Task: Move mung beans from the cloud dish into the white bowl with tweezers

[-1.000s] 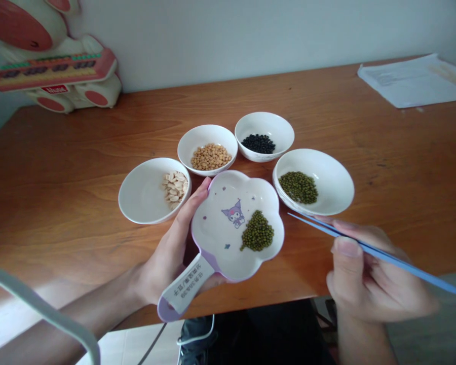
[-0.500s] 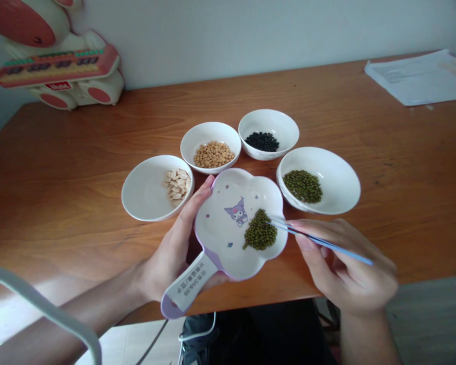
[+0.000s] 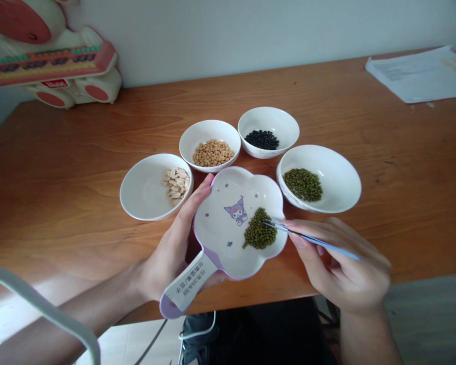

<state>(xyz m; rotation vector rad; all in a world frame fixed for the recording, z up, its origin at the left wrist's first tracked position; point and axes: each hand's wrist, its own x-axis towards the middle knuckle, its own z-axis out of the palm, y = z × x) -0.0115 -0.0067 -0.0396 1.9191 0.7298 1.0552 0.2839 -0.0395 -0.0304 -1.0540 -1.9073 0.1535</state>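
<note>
My left hand (image 3: 171,253), lower centre of the frame, is curled round the left side and underside of a flower-shaped dish (image 3: 213,230). My right hand (image 3: 344,268), lower right, pinches blue tweezers (image 3: 327,246) between thumb and fingers. Their tips meet a heap of green beans (image 3: 259,234) in the dish's right part, between my hands; I cannot tell whether a bean is gripped. Beyond, the right-hand bowl (image 3: 340,182) holds more green beans, the left-hand bowl (image 3: 140,190) pale flat pieces (image 3: 177,183). A toy (image 3: 57,63) stands upper left.
</note>
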